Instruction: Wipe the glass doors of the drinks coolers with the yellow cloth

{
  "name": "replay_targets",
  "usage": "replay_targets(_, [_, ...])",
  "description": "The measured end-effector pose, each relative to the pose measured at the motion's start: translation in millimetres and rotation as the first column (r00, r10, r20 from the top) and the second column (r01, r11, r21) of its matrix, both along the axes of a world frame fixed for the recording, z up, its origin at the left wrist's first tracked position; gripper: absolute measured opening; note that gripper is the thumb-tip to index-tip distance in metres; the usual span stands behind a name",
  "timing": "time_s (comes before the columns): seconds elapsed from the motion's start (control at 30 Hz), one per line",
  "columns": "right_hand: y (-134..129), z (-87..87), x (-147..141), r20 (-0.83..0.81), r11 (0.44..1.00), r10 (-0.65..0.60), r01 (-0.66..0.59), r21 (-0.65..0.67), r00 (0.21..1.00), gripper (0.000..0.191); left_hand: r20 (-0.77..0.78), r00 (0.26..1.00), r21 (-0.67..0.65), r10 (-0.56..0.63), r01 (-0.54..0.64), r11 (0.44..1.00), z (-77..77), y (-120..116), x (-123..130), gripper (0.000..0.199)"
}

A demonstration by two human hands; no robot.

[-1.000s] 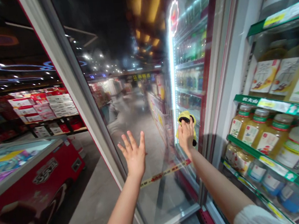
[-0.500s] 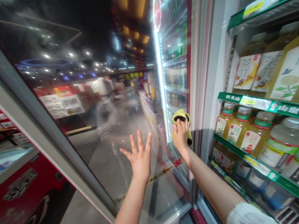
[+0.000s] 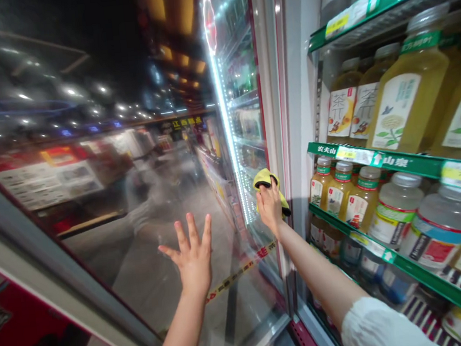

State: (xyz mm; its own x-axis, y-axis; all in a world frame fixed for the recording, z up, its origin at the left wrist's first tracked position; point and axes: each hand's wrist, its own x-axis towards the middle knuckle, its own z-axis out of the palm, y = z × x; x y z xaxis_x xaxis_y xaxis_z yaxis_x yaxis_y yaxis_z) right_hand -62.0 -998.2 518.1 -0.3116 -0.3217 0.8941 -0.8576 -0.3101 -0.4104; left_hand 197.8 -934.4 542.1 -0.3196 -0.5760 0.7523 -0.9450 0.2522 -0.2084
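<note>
Clamping a yellow cloth (image 3: 260,176) at the glass door (image 3: 167,195), the right hand (image 3: 271,209) curls its fingers; the left hand (image 3: 194,264) splays its own; progress is unclear.

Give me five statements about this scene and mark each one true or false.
1. The left hand has its fingers spread and holds nothing. True.
2. The right hand holds a plain blue cloth. False: it is yellow with black edging.
3. The glass door stands open, leaving the shelved bottles uncovered. True.
4. The edge strips along the shelf fronts are red. False: they are green, with price labels on them.
5. A white sleeve shows on the right arm. True.
</note>
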Motion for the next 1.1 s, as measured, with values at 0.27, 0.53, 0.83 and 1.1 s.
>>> replay_targets(0.27, [-16,42.0,-4,0.047,0.999,0.013,-0.01,-0.046,0.999,0.036,0.014,1.0,-0.013,-0.005,0.005,1.0,-0.7,-6,6,0.103])
replay_targets(0.53, [-10,35.2,9,0.17,1.0,-0.015,0.02,-0.025,0.985,0.041,0.023,1.0,0.003,0.003,-0.003,1.0,1.9,-14,9,0.099])
replay_targets(0.83, [-33,102.4,16,0.301,0.988,-0.073,0.112,-0.111,0.951,0.049,0.034,0.999,-0.013,-0.037,0.037,0.999,2.0,-19,14,0.11])
replay_targets(1.1, [-7,37.5,11,-0.09,1.0,0.023,-0.024,-0.011,0.996,0.031,0.058,0.998,0.012,-0.007,0.006,1.0,5.2,-18,15,0.098])
